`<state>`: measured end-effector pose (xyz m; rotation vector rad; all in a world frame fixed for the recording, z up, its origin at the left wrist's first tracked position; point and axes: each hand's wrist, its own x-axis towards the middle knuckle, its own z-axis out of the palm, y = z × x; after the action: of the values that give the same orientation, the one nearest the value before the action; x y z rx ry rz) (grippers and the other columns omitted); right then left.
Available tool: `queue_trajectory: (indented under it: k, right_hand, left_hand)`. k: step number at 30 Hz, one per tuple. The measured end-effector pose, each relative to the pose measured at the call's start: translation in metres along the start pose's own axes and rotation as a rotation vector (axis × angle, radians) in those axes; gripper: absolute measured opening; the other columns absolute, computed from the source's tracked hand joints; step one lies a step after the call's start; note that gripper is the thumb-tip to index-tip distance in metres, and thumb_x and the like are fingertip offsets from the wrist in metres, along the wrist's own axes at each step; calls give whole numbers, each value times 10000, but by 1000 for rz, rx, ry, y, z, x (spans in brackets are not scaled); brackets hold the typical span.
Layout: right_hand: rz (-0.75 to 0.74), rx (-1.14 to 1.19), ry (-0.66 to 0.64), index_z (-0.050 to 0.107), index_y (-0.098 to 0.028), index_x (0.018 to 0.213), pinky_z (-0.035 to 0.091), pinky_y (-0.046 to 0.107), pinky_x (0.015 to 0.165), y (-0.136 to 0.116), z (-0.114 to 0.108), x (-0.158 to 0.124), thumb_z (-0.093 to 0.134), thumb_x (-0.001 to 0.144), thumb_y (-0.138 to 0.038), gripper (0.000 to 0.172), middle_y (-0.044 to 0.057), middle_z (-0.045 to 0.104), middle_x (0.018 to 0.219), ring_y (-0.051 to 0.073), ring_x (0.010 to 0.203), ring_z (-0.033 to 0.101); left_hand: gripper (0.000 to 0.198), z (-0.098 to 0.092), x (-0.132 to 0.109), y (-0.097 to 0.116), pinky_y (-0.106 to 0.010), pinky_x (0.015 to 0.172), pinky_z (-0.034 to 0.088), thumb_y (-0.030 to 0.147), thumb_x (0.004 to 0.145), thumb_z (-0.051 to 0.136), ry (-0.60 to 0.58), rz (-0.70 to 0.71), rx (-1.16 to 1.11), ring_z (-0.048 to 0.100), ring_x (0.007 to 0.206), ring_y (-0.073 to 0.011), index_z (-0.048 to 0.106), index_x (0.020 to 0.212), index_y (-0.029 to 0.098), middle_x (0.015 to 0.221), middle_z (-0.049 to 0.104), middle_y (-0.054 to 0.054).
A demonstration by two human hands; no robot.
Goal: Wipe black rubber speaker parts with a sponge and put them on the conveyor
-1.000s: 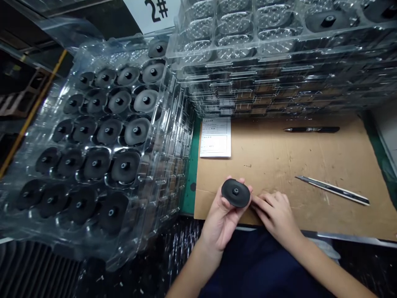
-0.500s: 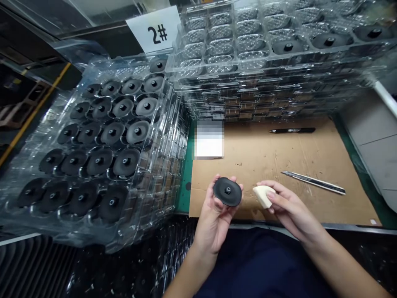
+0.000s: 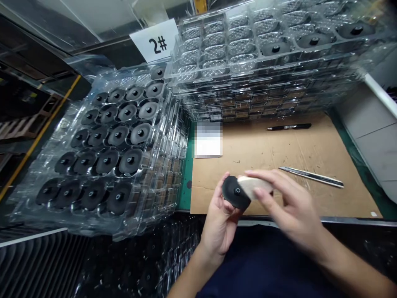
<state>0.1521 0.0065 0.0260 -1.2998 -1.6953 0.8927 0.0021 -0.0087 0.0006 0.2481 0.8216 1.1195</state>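
Note:
A black oval part [image 3: 231, 193] with a small central stud is gripped at its rim by my left hand [image 3: 218, 223], stud side up. My right hand [image 3: 291, 203] pinches a cream-coloured, wedge-like block [image 3: 252, 186], perhaps a sponge, between thumb and fingers. The block overlaps the right side of the black part in view, close by its stud; whether the two touch is hard to tell. Both hands are above the near edge of a cardboard sheet [image 3: 242, 145]. Motion blurs the right hand and the block.
A stack of clear trays [image 3: 139, 207] with similar black parts stands at left. More stacked clear trays [image 3: 214, 82] line the back. A pen [image 3: 288, 127] and a cutter knife [image 3: 312, 177] lie on the cardboard, near a pixelated white patch [image 3: 207, 145]. A "2#" sign [image 3: 156, 41] stands behind.
My right hand has brought the cream block leftward, over the black part's right side. My left hand has shifted slightly right and tilted the part. The whole view has moved a little.

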Motion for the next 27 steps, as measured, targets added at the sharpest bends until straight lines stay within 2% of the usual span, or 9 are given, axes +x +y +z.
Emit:
queue_trajectory:
  k: [3,6,7,11,15,19,22,24,27]
  right_hand:
    - [-207,-56,-67,557,-180,1126,438,331,765,-16,9,7,460,873,-146,272,58,640,936,164,838,547]
    - [-221,-46,-251,577,-173,1045,429,297,711,-18,12,13,440,873,-119,227,39,639,877,142,771,538]
    - [-225,-55,-263,580,-174,1034,426,294,709,-17,12,14,441,874,-123,218,36,639,876,139,764,536]
    - [-294,-88,-76,555,-152,1102,417,326,733,-16,8,11,458,864,-118,259,60,622,864,163,779,517]
    - [-293,-5,-186,544,-154,1120,425,287,693,-18,5,6,474,840,-62,303,50,628,877,139,748,516]
    - [-288,-99,-28,557,-139,1106,415,314,701,-18,4,14,467,859,-105,265,61,616,843,153,744,505]
    - [-348,-49,-113,547,-135,1133,417,309,735,-14,-4,8,480,850,-82,295,55,619,859,146,779,510]
    - [-293,-30,-201,551,-143,1118,412,277,714,-10,-13,0,491,845,-62,290,39,614,854,124,765,506]
    - [-168,-190,-133,568,-152,1089,379,278,676,-7,-24,0,497,855,-74,257,33,603,819,120,717,477]
  left_hand:
    - [502,0,-2,-2,-310,958,448,261,774,669,7,-29,57,574,1103,-213,503,1246,227,1180,618,-73]
    - [481,-1,-3,-3,-321,936,464,196,783,655,43,-3,89,571,1106,-225,510,1238,248,1205,607,-66]
    - [466,0,-3,-3,-324,936,464,196,778,659,48,8,95,572,1105,-230,526,1222,242,1191,615,-66]
    - [500,5,-1,1,-320,963,439,276,680,754,13,20,96,579,1091,-238,591,1150,220,1103,657,-63]
    - [581,9,1,7,-328,930,461,225,606,804,27,5,83,623,1010,-228,596,1146,269,1125,649,-30]
    - [573,13,4,6,-323,953,440,272,609,802,-6,-38,104,603,1043,-227,608,1146,232,1090,666,-55]
    - [639,14,3,9,-350,964,437,322,539,830,-48,-55,80,610,1034,-238,613,1134,239,1094,667,-56]
    - [674,16,2,12,-357,937,460,324,494,845,-49,-74,59,621,1009,-241,616,1123,249,1103,665,-53]
    - [662,23,0,13,-290,899,471,312,494,852,14,-93,63,623,974,-201,628,1110,227,1079,669,-48]
